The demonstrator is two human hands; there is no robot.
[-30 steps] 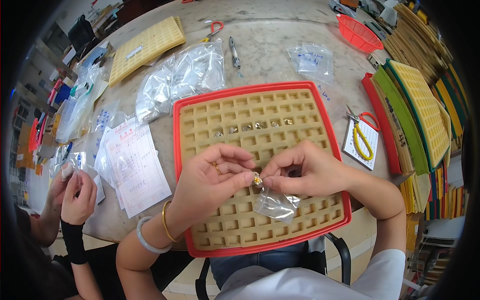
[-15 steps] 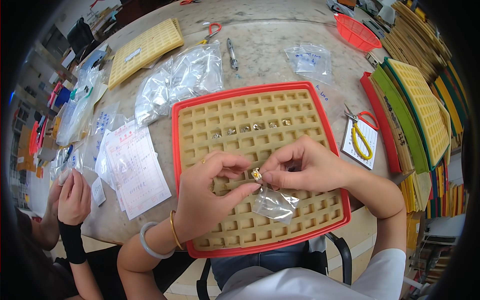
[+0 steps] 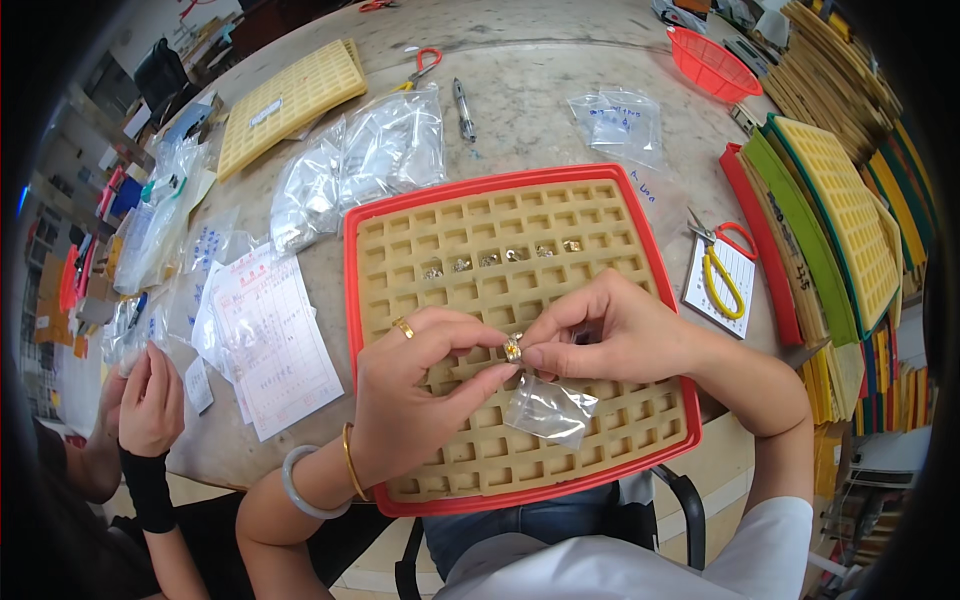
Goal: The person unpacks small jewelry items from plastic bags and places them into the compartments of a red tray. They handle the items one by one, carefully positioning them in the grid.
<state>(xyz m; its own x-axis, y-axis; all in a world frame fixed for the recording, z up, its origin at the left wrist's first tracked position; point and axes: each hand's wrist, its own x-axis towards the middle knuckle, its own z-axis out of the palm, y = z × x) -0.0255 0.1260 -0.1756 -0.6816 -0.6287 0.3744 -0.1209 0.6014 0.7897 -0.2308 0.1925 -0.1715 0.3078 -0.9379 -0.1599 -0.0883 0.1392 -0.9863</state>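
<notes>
Above the middle of a red-rimmed tray [image 3: 690, 425] with beige square compartments, I hold a small shiny ring [image 3: 513, 348] with a yellow stone. My right hand [image 3: 605, 335] pinches it from the right, and a small clear plastic bag [image 3: 552, 410] hangs under those fingers. From the left, the thumb and forefinger of my left hand [image 3: 430, 365] close on the same ring. Several small sparkling jewelry pieces [image 3: 489, 259] sit in a row of compartments beyond my hands.
Clear bags [image 3: 390, 145], written papers [image 3: 275, 345] and a pen [image 3: 464, 110] lie around the tray. On the right are yellow-and-red-handled scissors [image 3: 722, 280], a red basket [image 3: 712, 66] and stacked trays [image 3: 830, 220]. A co-worker's hand [image 3: 152, 400] is at the left.
My left thumb and forefinger have closed in on the ring from slightly apart. My right hand stays nearly still; the co-worker's hand at the left has shifted slightly.
</notes>
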